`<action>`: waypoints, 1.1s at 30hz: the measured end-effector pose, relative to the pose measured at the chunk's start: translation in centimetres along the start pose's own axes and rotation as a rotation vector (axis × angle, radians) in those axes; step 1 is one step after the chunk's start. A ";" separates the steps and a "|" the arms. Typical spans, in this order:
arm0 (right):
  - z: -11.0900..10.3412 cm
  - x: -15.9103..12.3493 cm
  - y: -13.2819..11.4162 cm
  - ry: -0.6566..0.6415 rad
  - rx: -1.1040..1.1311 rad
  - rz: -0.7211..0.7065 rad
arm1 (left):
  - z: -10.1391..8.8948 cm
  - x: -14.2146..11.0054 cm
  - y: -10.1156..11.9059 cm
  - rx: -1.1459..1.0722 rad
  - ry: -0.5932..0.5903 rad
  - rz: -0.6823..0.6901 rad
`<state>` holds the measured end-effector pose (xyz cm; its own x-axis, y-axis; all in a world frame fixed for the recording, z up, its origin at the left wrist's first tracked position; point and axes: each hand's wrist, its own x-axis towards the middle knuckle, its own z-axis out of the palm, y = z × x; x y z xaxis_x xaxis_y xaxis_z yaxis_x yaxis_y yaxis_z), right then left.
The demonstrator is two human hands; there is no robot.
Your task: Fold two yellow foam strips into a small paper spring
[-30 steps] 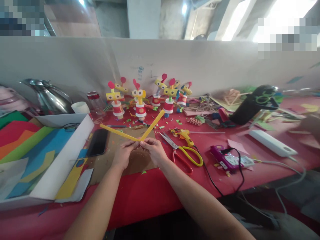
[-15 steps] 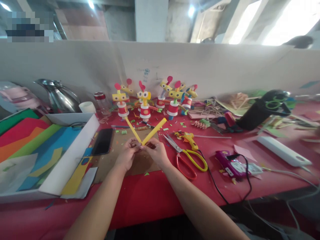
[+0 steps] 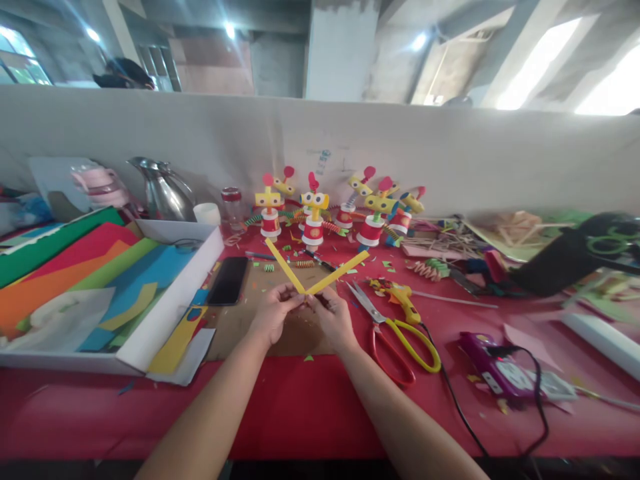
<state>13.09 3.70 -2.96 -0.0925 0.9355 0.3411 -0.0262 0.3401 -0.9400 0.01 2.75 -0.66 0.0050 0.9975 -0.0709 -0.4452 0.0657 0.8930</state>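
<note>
Two yellow paper strips (image 3: 340, 272) meet in a V, their lower ends pinched in my fingertips. My left hand (image 3: 277, 310) is closed on the left side of the joint, and my right hand (image 3: 331, 313) is closed on its right side. Both hands hover over a brown cardboard mat (image 3: 235, 340). Scissors (image 3: 385, 323) with one red and one yellow handle lie open to the right of my right hand. Behind the hands stand several paper-cup figures (image 3: 313, 217) with yellow heads and red cups. Small coiled paper springs (image 3: 304, 264) lie in front of them.
At left is a white box (image 3: 165, 320) of coloured paper, with a phone (image 3: 229, 281) beside it. A yellow glue gun (image 3: 406, 303) and a purple power strip (image 3: 500, 373) with cords lie at right. Behind them are a steel jug (image 3: 167, 190) and a black cylindrical object (image 3: 555, 257).
The view has swung left, so everything sits further right. The yellow strips have spread into a wider V, with my hands still pinching their joined ends.
</note>
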 end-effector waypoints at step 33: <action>-4.1 2.5 -2.0 0.585 0.497 0.095 | -1.6 0.8 1.4 0.152 0.200 0.094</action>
<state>17.01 5.74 -0.22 0.4203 0.9041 0.0771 -0.5013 0.3022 -0.8108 -2.03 3.55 -0.18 -0.2134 0.9753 -0.0576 -0.2960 -0.0083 0.9552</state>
